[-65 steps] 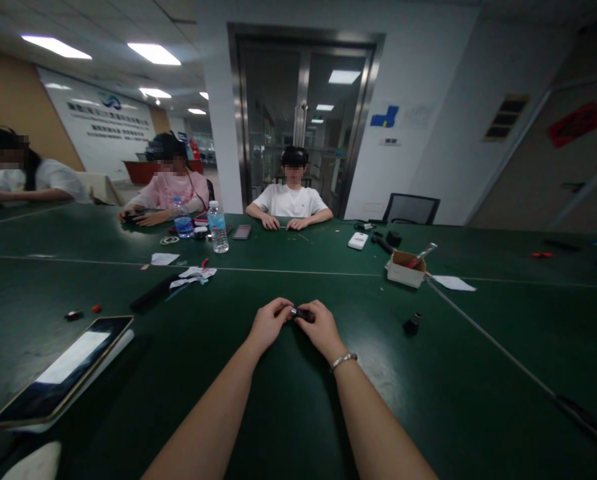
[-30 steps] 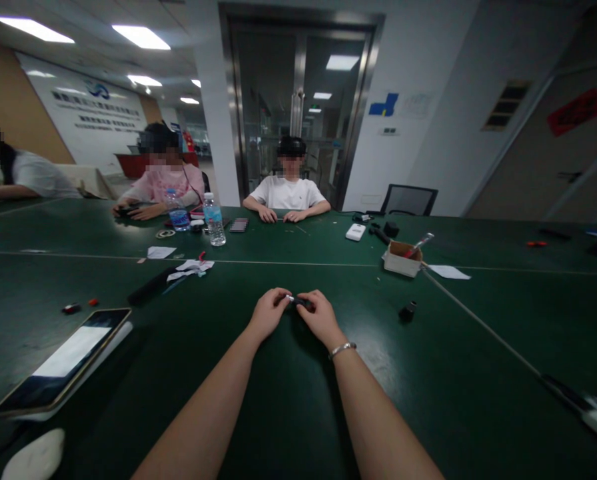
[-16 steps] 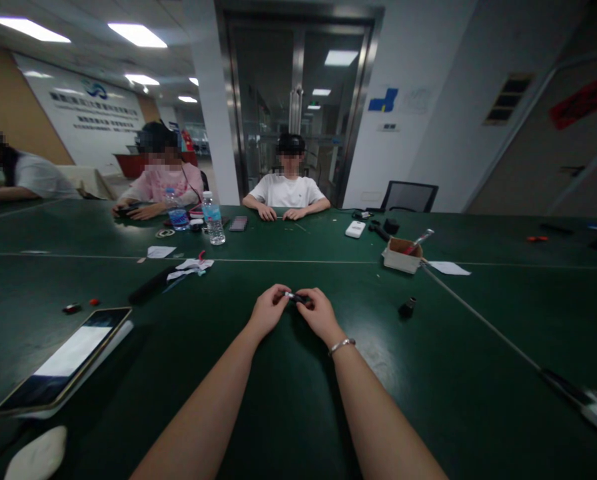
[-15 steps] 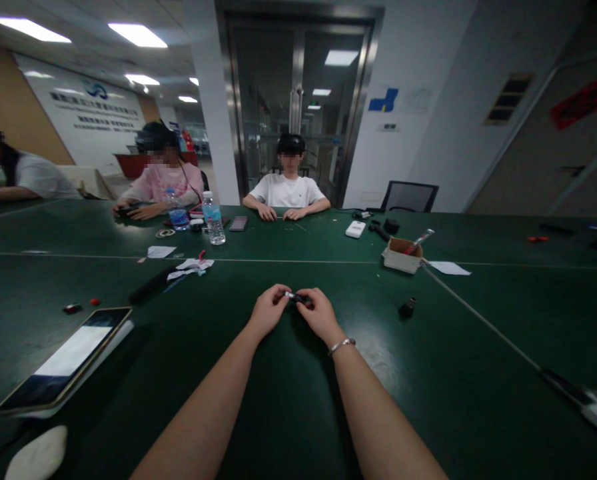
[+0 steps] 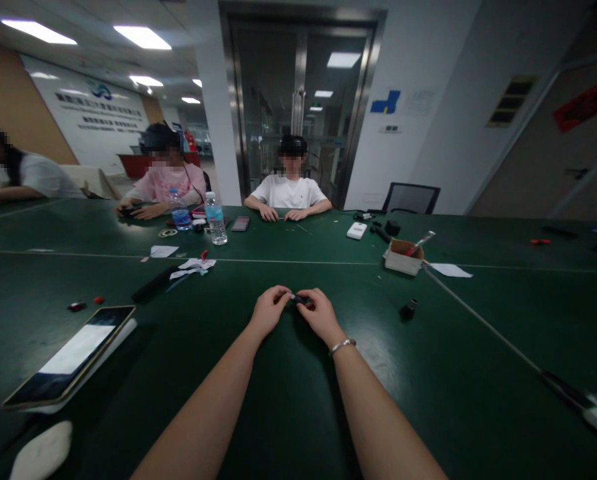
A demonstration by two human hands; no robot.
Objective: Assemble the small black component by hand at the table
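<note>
Near the middle of the green table (image 5: 298, 400), my left hand (image 5: 271, 308) and my right hand (image 5: 319, 312) meet around a small dark object (image 5: 300, 300). It has a light or metallic end on the left, pinched by my left fingertips. The fingers of my right hand are closed on its dark right part. The object is too small to make out in detail. A silvery bracelet (image 5: 342, 347) is on my right wrist. A small black piece (image 5: 408, 309) stands on the table to the right of my hands.
At left are a propped phone (image 5: 76, 353), a white rounded object (image 5: 43, 453), small red pieces (image 5: 98, 300) and crumpled paper (image 5: 193, 267). Bottles (image 5: 216, 220) stand farther back. An open box (image 5: 403, 258) sits at right. A person (image 5: 291, 190) sits opposite, others at far left.
The whole view has shifted slightly. My hands are still together on the small object, and less of its light end shows between my fingers.
</note>
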